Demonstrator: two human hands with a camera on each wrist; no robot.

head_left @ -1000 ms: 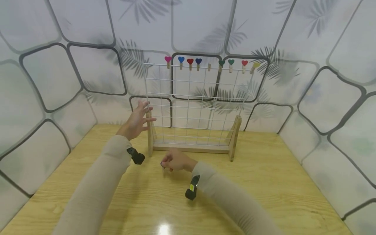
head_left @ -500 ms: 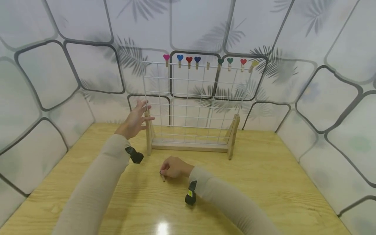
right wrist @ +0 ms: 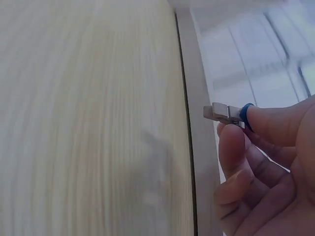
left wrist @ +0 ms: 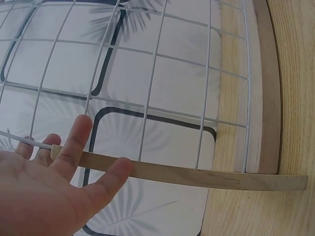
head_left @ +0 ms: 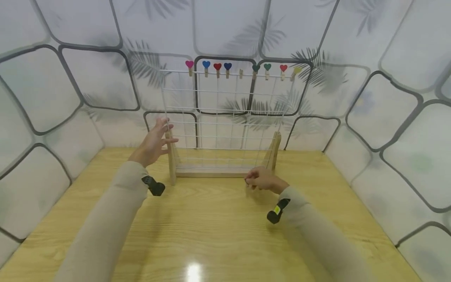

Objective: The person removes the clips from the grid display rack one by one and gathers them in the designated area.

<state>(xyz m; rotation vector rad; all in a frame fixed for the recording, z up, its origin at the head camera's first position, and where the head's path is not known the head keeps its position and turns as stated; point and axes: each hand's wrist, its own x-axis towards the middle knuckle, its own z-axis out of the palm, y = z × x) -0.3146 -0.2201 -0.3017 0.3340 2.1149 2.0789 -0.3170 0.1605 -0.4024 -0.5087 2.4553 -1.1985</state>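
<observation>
In the head view, a white wire grid [head_left: 216, 136] stands upright in a wooden stand [head_left: 211, 172]. My left hand [head_left: 151, 143] is at the stand's left post, its fingers spread. The left wrist view has the thumb and index finger lying against the wooden post [left wrist: 197, 177], with other fingertips by the grid's edge wire. My right hand [head_left: 262, 179] is low in front of the stand's right part. Between its thumb and fingers it pinches a small wooden clothespin [right wrist: 221, 112], with a blue piece partly hidden under the thumb. The clothespin's jaws point away from the hand.
Along the grid's top wire sit several heart clothespins, from a pink one [head_left: 189, 64] at left to a tilted yellow one [head_left: 296, 71] at right. One plain clothespin [head_left: 241, 73] shows no heart. Patterned walls enclose the wooden table [head_left: 197, 227] behind and at the sides.
My right hand has lifted the clothespin from near the tabletop and moved it right, toward the stand's base bar. My left hand stays at the left post. The head view has shifted slightly.
</observation>
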